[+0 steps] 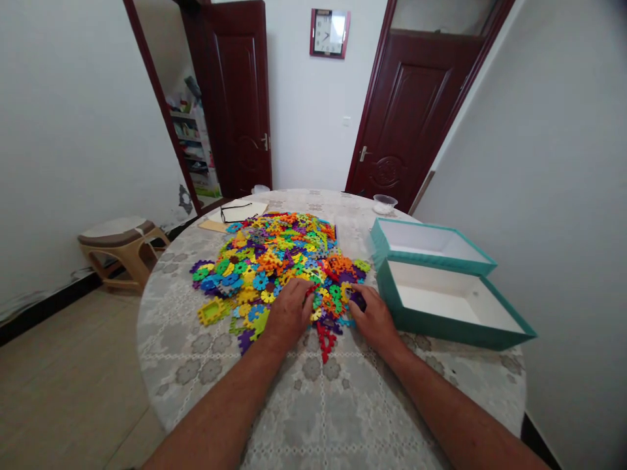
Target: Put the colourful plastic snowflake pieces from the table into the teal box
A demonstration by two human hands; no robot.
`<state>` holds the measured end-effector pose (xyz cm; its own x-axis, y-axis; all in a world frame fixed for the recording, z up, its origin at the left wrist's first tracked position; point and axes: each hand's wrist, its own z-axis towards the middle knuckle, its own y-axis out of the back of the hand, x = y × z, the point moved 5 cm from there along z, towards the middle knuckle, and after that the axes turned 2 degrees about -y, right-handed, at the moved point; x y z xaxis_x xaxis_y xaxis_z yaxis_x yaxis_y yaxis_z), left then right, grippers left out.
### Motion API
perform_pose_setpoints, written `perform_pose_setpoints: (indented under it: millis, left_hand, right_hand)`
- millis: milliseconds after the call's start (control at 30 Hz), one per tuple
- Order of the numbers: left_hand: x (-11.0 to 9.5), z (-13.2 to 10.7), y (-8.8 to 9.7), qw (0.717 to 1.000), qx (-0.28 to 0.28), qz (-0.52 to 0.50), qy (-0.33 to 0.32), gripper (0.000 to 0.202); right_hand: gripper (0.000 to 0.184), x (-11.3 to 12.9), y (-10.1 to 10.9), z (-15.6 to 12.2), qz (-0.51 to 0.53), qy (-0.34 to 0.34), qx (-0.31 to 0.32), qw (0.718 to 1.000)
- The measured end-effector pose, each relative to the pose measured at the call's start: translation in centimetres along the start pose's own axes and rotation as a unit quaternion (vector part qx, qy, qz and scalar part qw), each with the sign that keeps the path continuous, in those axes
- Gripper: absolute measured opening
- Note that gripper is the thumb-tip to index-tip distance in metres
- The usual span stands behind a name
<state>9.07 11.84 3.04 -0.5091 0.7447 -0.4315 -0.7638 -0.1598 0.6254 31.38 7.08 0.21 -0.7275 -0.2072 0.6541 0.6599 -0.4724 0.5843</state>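
A big heap of colourful plastic snowflake pieces (274,258) covers the middle of the round table (313,405). My left hand (290,310) rests palm down on the heap's near edge, its fingers curled onto several pieces. My right hand (373,313) lies just to the right of it, fingers pinched around a dark purple piece (358,299). A red piece (324,341) lies on the cloth between my two wrists.
Two teal box halves stand at the right, the near one (453,303) close to my right hand, the far one (426,243) behind it. Glasses on papers (235,212) and a small bowl (385,203) sit at the table's back. A stool (120,245) stands left on the floor.
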Motion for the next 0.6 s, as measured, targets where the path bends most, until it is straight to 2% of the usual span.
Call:
perform_pose_setpoints:
  millis: [133, 333, 467, 600]
  left_hand:
    - [0.5, -0.1, 0.4, 1.0, -0.015, -0.009, 0.01, 0.022]
    - [0.3, -0.1, 1.2, 0.998, -0.027, 0.002, 0.059, 0.033]
    - [0.1, -0.1, 1.5, 0.996, -0.02, -0.002, 0.091, 0.033]
    - [0.0, -0.2, 1.6, 0.994, -0.009, -0.018, 0.112, 0.034]
  right_hand:
    - [0.038, 0.6, 0.2, -0.3, 0.015, 0.014, -0.017, 1.0]
    - [0.038, 0.7, 1.6, -0.4, 0.055, -0.007, -0.047, 0.997]
    - [0.041, 0.6, 2.0, -0.5, 0.108, -0.055, -0.048, 0.991]
    - [0.045, 0.7, 1.3, -0.8, 0.202, -0.12, -0.031, 0.971]
